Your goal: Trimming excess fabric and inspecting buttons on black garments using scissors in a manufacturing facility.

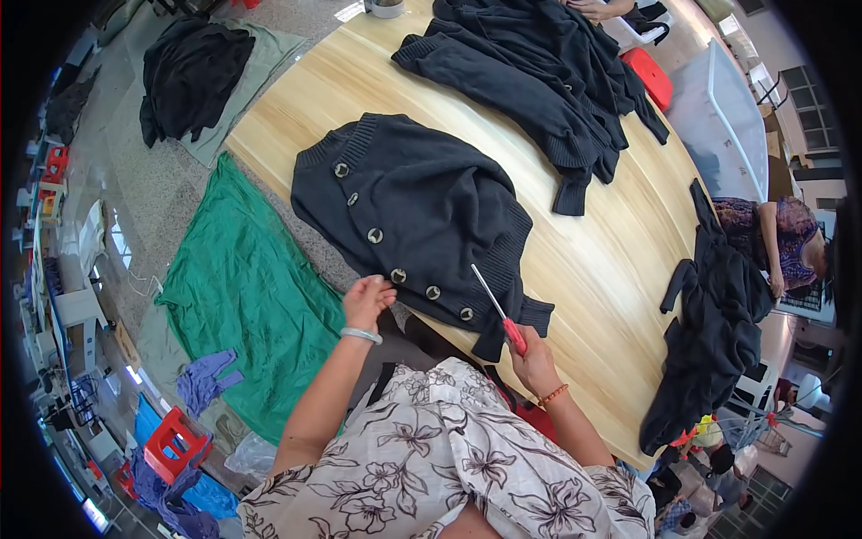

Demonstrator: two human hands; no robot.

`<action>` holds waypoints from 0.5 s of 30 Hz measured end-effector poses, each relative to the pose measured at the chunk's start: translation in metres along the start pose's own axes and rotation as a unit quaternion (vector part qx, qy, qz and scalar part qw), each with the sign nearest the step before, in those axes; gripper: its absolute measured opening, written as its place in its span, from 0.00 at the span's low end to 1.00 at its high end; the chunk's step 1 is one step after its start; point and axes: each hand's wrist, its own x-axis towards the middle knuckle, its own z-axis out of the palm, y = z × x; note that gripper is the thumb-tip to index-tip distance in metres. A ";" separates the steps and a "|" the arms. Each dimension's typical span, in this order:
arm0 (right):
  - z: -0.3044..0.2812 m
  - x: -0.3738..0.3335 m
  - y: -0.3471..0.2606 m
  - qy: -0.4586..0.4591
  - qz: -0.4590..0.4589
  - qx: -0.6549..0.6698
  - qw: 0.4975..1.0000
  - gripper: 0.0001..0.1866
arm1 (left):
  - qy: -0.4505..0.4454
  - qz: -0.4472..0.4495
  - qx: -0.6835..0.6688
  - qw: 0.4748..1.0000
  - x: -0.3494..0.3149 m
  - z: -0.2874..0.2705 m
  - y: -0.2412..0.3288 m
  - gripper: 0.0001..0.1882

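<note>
Cardigan: likely soft, floppy; hold by button edge, seven o'clock. Left hand there, fingers bunched, grip unclear; right hand clamped on red-handled tool.

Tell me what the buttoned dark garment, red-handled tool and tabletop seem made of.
Buttoned dark garment: matte knit, from its ribbed bands. Red-handled tool: shaft probably metal, with silvery sheen; handle likely smooth plastic, vivid red. Tabletop: wood or wood-look laminate, smooth; pale grain fits both.
</note>
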 end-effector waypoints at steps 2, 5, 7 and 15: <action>0.000 -0.002 0.001 -0.005 0.001 -0.005 1.000 0.14 | -0.085 -0.009 -0.016 0.996 -0.008 0.010 -0.006 0.11; 0.003 -0.002 0.001 -0.015 0.001 -0.009 1.000 0.14 | -0.125 0.009 -0.013 0.992 -0.007 0.025 -0.004 0.10; 0.002 -0.002 0.002 -0.014 -0.004 -0.015 1.000 0.14 | -0.107 0.094 0.121 0.982 -0.007 0.033 0.000 0.09; 0.002 -0.003 -0.002 -0.069 0.011 -0.035 0.997 0.17 | -0.117 0.123 0.095 0.981 -0.023 0.055 0.019 0.10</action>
